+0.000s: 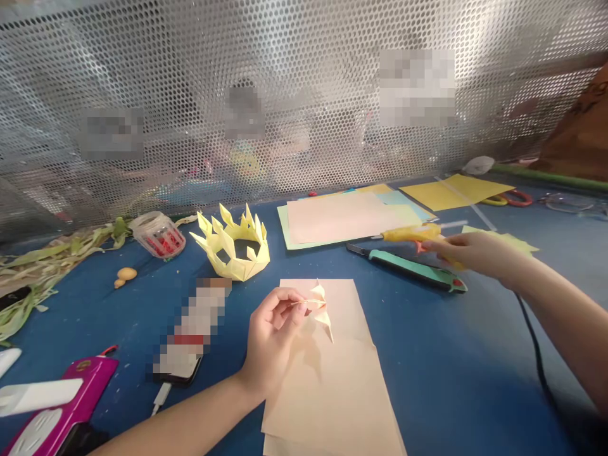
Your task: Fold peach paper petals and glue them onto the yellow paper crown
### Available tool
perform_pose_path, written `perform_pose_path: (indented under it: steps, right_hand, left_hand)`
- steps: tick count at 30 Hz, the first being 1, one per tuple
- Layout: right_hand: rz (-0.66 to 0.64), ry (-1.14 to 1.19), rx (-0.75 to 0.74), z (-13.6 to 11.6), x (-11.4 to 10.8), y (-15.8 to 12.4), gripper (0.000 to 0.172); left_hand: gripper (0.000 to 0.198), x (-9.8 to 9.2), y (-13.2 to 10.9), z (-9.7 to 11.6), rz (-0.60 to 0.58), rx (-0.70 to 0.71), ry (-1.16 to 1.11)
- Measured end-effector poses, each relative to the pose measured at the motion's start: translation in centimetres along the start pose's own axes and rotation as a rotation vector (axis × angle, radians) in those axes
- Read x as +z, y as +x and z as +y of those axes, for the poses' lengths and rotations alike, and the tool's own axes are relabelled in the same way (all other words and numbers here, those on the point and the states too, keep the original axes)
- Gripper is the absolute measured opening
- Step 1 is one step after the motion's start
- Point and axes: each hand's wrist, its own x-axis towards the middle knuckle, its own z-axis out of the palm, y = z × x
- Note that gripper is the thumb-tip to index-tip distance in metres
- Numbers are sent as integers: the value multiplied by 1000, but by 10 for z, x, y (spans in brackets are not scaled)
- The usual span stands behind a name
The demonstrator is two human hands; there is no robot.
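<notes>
My left hand (273, 335) pinches a small folded cream paper piece (322, 310) just above cream paper sheets (332, 386) lying on the blue table (451, 354). My right hand (475, 252) grips a yellow glue gun (411, 234), its nozzle pointing left and its black cord (534, 348) trailing toward me. A teal utility knife (411, 266) lies just below the glue gun. A yellow folded paper crown (235, 244) stands behind my left hand.
A perforated metal screen (285, 95) walls off the back. Pink, green and yellow sheets (342, 216) and scissors (510, 198) lie far right. A phone (190, 335) on a cable, a magenta power strip (61, 411), a jar (159, 234) and green leaf strips (42, 266) fill the left.
</notes>
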Motion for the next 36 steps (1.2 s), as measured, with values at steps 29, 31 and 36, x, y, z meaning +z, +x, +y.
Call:
perform_pose_path:
  steps: [29, 31, 36]
  right_hand:
    - [106, 204, -563, -97, 39, -94, 20]
    - [132, 181, -609, -96, 40, -94, 20]
    - [164, 122, -702, -93, 42, -94, 17]
  left_hand:
    - [13, -2, -2, -2, -112, -36, -1]
    - [13, -3, -1, -3, -108, -32, 10]
    - [13, -3, -1, -6, -104, -25, 23]
